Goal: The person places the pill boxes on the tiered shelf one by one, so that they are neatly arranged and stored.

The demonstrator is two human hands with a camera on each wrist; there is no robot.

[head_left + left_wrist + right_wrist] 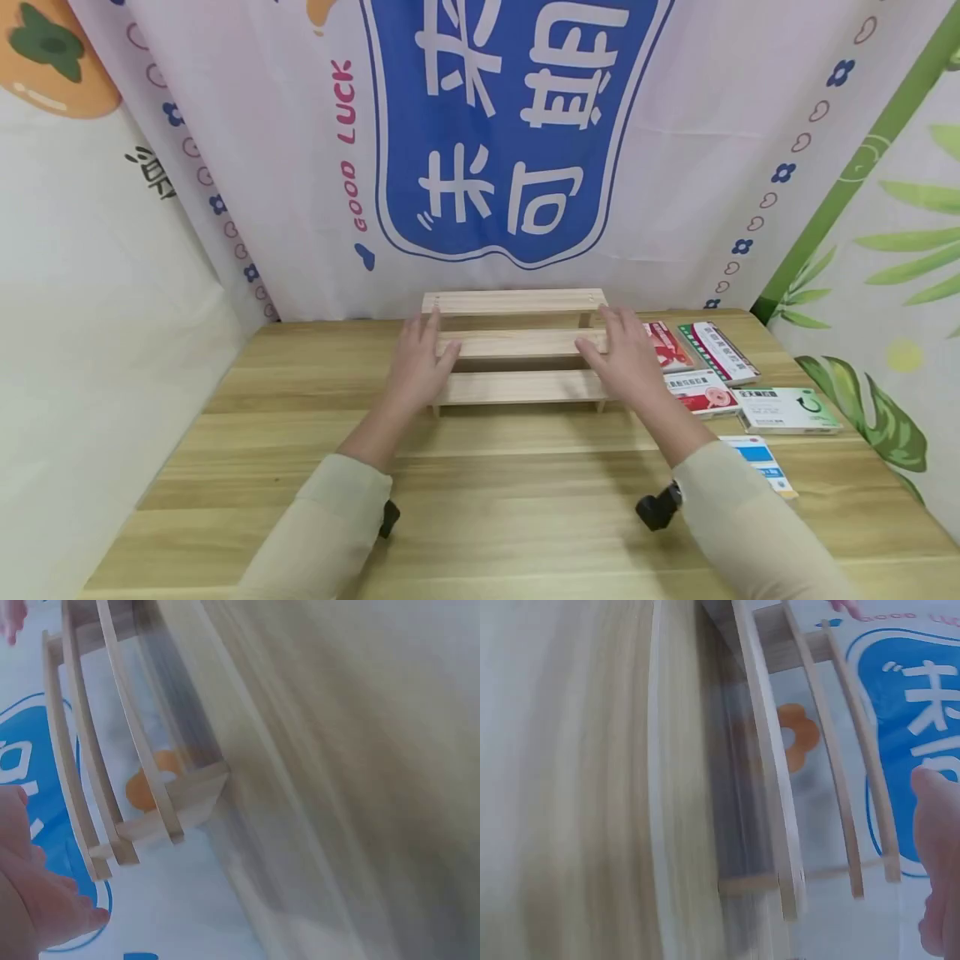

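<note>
1. Currently, the wooden rack [517,343] stands upright near the back edge of the tabletop [510,517], before a printed cloth [652,233]. Its three slats rise in steps, the rear one highest.
2. Left hand [415,367]: at the rack's left end, grip spread, nothing held. The left wrist view shows a gap between the visible fingers and the slats.
3. Right hand [628,360]: at the rack's right end, grip likewise spread, thumb turned inward, nothing held. The right wrist view shows no contact, though that frame is partly blurred.
4. To the rack's right, flat on the tabletop, lie a red box [667,346], a green-edged box [720,352], a red-and-white box [693,388], a green-and-white box [789,410] and a blue-striped box [759,462]. They sit close together; whether neighbours touch is hard to tell. The right sleeve [750,517] reaches past the blue-striped box.
5. Done, by judgement: the rack appears assembled, and its placement looks complete or nearly so, with a hand beside each end.
6. Left, by judgement: perhaps a small adjustment of the rack. A single moment cannot tell whether the hands are approaching or releasing it. All five boxes lie off the rack, so work with them, if any, looks not yet begun. Overall stage reads as early.
</note>
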